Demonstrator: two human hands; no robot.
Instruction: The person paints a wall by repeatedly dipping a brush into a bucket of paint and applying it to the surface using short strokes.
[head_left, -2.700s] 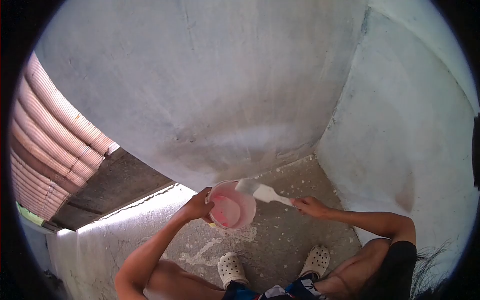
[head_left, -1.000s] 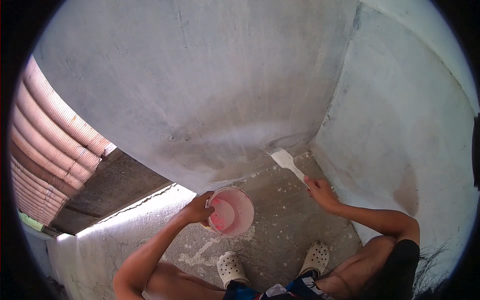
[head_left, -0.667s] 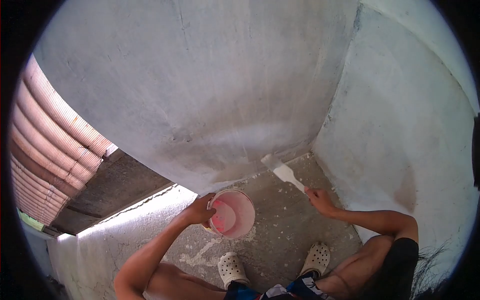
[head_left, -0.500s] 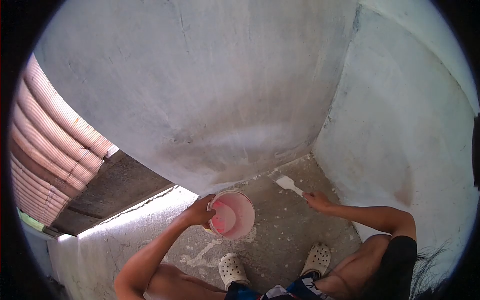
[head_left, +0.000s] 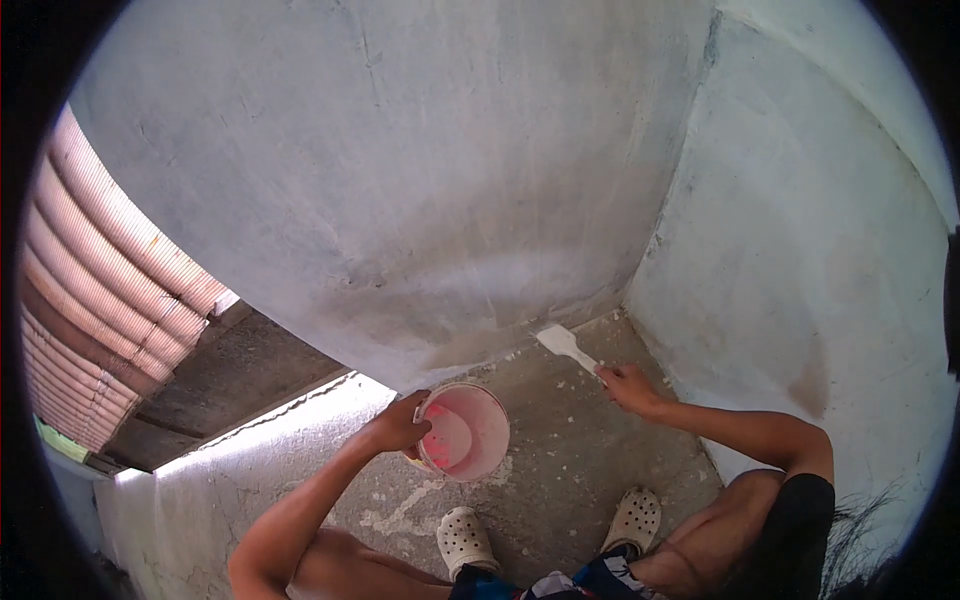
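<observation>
My left hand is closed on the rim of a pink bucket, tilted so its inside faces me. Whitish liquid and brighter pink patches show in the bottom. My right hand grips the handle of a white paintbrush. The bristles point up and left, right by the foot of the grey wall, where a damp, darker patch spreads above the floor line.
A second wall meets the first in a corner on the right. Below is a stained concrete floor, with my feet in beige clogs. Corrugated sheeting and a dark board stand at the left.
My right hand has moved slightly up and left, bringing the brush closer to the base of the wall. The bucket and left hand stay nearly still.
</observation>
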